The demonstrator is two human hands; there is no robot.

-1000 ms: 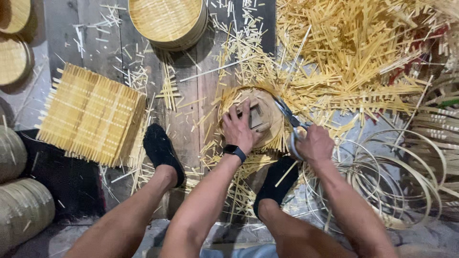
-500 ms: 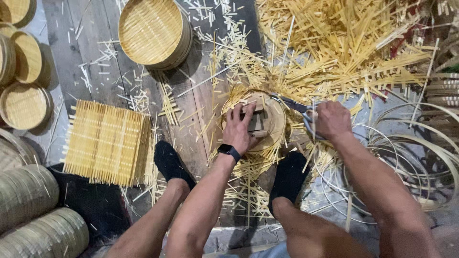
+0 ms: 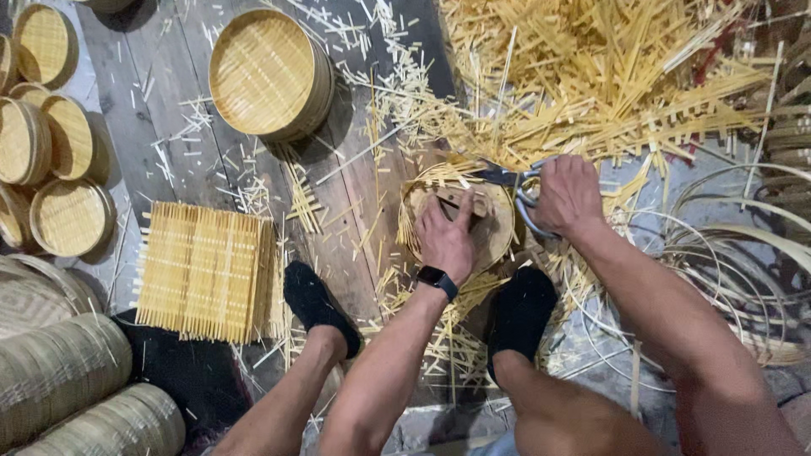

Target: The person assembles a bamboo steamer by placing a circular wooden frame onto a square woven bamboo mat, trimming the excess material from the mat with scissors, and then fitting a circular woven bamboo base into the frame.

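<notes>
A round woven bamboo piece [image 3: 498,232] lies on the wooden floor between my feet, with loose strip ends sticking out around its rim. My left hand [image 3: 446,238] presses down on a small wooden block [image 3: 463,199] that sits on top of it. My right hand [image 3: 568,194] grips the handles of grey metal shears [image 3: 507,177], whose blades reach the far edge of the round piece. A black watch is on my left wrist.
A square bamboo mat [image 3: 207,270] lies to the left. A finished round basket tray [image 3: 269,74] stands at the back, several more trays [image 3: 59,169] at far left. A heap of cut bamboo strips [image 3: 608,84] fills the back right. Coiled bamboo hoops [image 3: 743,253] lie right.
My right hand with the shears has moved from the right side of the round piece up to its far edge. The left hand stays on the block.
</notes>
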